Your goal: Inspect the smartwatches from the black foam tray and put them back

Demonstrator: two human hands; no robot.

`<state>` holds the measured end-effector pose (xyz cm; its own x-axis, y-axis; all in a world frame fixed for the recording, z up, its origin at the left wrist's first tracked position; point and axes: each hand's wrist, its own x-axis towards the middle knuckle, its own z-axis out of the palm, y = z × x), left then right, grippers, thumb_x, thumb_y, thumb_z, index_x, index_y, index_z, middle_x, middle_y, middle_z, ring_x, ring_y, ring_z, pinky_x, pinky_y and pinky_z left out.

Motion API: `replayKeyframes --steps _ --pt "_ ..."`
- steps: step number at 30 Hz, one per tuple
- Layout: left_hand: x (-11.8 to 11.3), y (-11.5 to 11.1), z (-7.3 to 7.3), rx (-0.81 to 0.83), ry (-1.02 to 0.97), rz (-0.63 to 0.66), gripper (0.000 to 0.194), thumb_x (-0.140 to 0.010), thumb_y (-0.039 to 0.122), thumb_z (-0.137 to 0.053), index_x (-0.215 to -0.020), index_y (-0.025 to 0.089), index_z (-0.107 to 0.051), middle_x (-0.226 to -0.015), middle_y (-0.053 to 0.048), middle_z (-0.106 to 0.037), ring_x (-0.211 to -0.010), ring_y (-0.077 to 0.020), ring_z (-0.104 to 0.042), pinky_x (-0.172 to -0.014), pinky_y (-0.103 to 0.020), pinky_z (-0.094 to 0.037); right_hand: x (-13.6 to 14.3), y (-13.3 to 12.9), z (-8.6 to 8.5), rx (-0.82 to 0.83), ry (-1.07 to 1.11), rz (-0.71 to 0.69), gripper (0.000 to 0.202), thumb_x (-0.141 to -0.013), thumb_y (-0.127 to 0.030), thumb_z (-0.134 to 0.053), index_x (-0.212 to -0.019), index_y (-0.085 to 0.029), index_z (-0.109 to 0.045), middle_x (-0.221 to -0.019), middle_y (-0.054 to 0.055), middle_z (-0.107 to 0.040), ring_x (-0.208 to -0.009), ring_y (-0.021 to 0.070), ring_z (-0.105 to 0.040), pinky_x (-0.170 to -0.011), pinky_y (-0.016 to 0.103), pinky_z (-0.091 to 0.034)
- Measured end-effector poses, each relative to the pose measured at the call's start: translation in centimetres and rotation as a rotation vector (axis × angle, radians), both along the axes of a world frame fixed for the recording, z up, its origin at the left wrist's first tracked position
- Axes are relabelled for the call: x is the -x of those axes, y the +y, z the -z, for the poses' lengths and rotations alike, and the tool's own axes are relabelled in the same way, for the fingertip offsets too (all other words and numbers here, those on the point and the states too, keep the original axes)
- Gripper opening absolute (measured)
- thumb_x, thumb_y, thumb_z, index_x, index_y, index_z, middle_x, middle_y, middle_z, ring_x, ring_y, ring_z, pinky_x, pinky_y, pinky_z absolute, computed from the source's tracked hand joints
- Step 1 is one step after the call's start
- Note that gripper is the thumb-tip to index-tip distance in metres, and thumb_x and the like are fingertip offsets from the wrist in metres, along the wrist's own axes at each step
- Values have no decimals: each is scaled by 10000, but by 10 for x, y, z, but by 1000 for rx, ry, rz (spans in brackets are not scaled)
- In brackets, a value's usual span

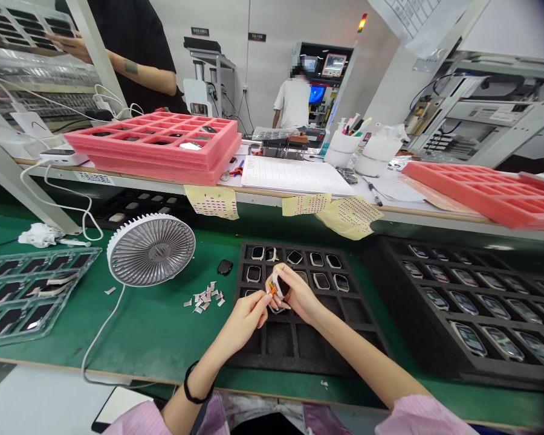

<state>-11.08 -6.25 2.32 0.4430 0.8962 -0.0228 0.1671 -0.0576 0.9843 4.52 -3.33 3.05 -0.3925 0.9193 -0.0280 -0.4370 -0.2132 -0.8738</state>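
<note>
The right hand [297, 295] is gripping a watch [283, 286], its fingers closed around the case, while the left hand [247, 315] is bringing thumb and forefinger together on a small orange tab [272, 290] at the watch's near-left side. The watch is hovering just above a black foam tray [294, 363], which is sitting beneath the fingers and holding more watches, mostly beyond them. The tray is resting on a green bench [158, 338]. Left of the fingers, pale scraps [203, 297] are lying in a loose cluster, with a black case [225, 266] just past them; farther left, a round fan [152, 251] is standing, and farther still a clear tray [40, 329] is carrying dark pieces. Well to the right of the fingers, a second black tray [453, 370] is holding rows of watches. Beyond the fingers and higher, a shelf [258, 195] is running across, with yellow sheets [211, 202] hanging from its edge; it is bearing papers [294, 175], white cups [342, 149] and pink foam trays [158, 166] at both sides. Behind it, a person in black [140, 48] is standing far left, and a person in white [292, 99] is standing near a blue screen [317, 94]
</note>
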Motion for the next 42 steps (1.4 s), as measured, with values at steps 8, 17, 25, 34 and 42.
replayKeyframes --steps 8,17,25,34,42 --pt "1 -4 -1 38 -37 -27 414 -919 487 -366 -791 155 -575 -469 75 -368 -408 -71 -297 -420 -190 -231 2 0 -7 50 -24 143 303 -767 -392 -689 -860 -203 -472 -597 -64 -536 -365 25 -375 -346 134 -161" --pt "-1 -4 -7 83 -46 15 427 -890 508 -386 -785 149 -592 -434 81 -361 -363 -62 -268 -374 -181 -218 4 -2 -5 58 -55 122 325 -764 -424 -682 -856 -208 -457 -524 -93 -507 -318 18 -323 -331 136 -189" --pt "-5 -5 -9 271 -251 56 453 -821 583 -494 -766 141 -581 -402 102 -319 -326 -35 -177 -320 -160 -144 11 -6 -6 195 138 -42 372 -732 -419 -712 -862 -222 -424 -472 -132 -457 -261 5 -221 -290 134 -62" --pt "-5 -1 -3 222 -274 16 467 -820 598 -497 -713 147 -558 -376 97 -335 -316 -35 -197 -327 -169 -154 14 -8 -5 213 151 17 390 -701 -409 -736 -833 -212 -426 -453 -128 -454 -269 -4 -197 -288 121 -73" --pt "-8 9 3 54 -190 -175 449 -795 572 -551 -642 160 -464 -498 77 -340 -442 -50 -276 -429 -183 -211 23 -3 8 -18 -211 170 342 -773 -478 -641 -921 -235 -454 -555 -97 -476 -339 30 -326 -312 124 -189"
